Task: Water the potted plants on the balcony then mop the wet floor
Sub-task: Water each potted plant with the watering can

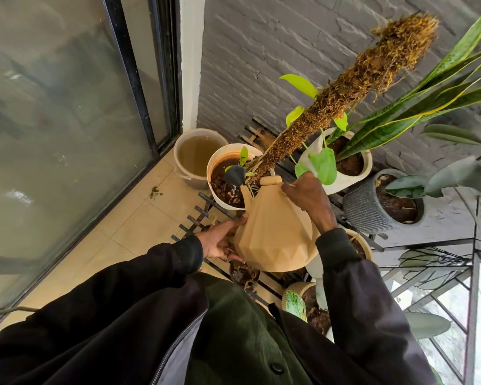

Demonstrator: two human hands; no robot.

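Note:
I hold a tan faceted watering can [275,232] tilted forward. Its dark rose head [234,175] hangs over the soil of a white pot [220,201] that carries a tall moss pole [345,93], and water drips onto the soil. My right hand [308,198] grips the can's handle at the top. My left hand [222,240] supports the can's lower left side with straight fingers. A white pot with a snake plant [356,173] and a dark ribbed pot [367,212] stand to the right.
A bucket of murky water [189,173] sits in the corner by the sliding glass door [67,134]. The pots stand on a black metal rack [203,209] against a grey brick wall [261,51]. Beige floor tiles [128,232] lie to the left; smaller pots sit below the can.

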